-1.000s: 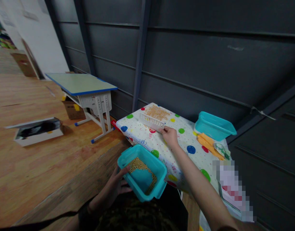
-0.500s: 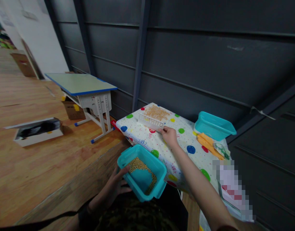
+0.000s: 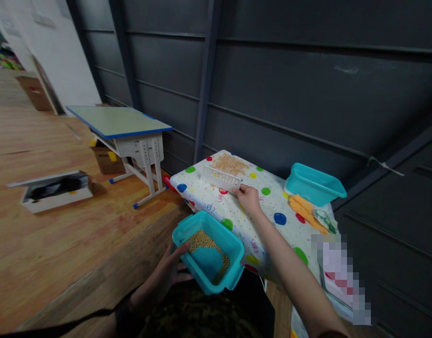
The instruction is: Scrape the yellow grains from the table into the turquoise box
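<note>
My left hand (image 3: 175,265) grips the left side of a turquoise plastic basin (image 3: 237,249), thumb over the rim and fingers beneath. Inside the basin lie yellowish soybeans (image 3: 202,240), gathered along the far and right sides of its floor. My right hand (image 3: 248,198) pinches the right end of a white slotted plastic strip (image 3: 219,179), which stands on edge on the tabletop. Just beyond the strip, a patch of pale beans (image 3: 230,164) is spread over the patterned tablecloth (image 3: 216,199).
A second turquoise basin (image 3: 314,185) sits at the table's right end, with an orange cloth (image 3: 303,209) and a green-and-white cloth (image 3: 325,219) in front. Dark wall panels (image 3: 289,103) rise behind. Left stand a school desk (image 3: 120,121) and an open white box (image 3: 57,199) on the floor.
Almost nothing differs. The right end of the white strip has shifted very slightly in my right hand; the basin and my left hand stay in place.
</note>
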The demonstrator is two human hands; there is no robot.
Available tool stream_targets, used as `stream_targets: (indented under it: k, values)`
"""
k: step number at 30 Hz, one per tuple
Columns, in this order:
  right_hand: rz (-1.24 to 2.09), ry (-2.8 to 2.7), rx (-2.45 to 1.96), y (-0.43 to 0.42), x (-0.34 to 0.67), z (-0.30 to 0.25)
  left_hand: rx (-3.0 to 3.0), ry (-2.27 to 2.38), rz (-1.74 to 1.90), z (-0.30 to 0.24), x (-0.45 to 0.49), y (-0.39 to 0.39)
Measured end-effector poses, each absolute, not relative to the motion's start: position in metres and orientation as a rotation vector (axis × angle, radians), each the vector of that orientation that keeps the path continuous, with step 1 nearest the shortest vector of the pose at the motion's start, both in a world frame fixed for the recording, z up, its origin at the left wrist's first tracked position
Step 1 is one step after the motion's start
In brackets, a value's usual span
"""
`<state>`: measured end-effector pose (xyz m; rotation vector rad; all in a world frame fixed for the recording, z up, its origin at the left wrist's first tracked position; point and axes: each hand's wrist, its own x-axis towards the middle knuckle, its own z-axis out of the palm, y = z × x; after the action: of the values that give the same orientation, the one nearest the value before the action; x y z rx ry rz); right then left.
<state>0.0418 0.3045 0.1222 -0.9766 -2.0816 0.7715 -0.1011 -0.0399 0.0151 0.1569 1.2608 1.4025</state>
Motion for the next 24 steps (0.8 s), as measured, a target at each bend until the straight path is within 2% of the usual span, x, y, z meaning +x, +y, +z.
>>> stream_targets:
  k: [24]
  values:
    - [0.784,-2.045,-1.022,0.307,0.043,0.128,0.165,1.260,1.442,0.019,-0.099,-0.042]
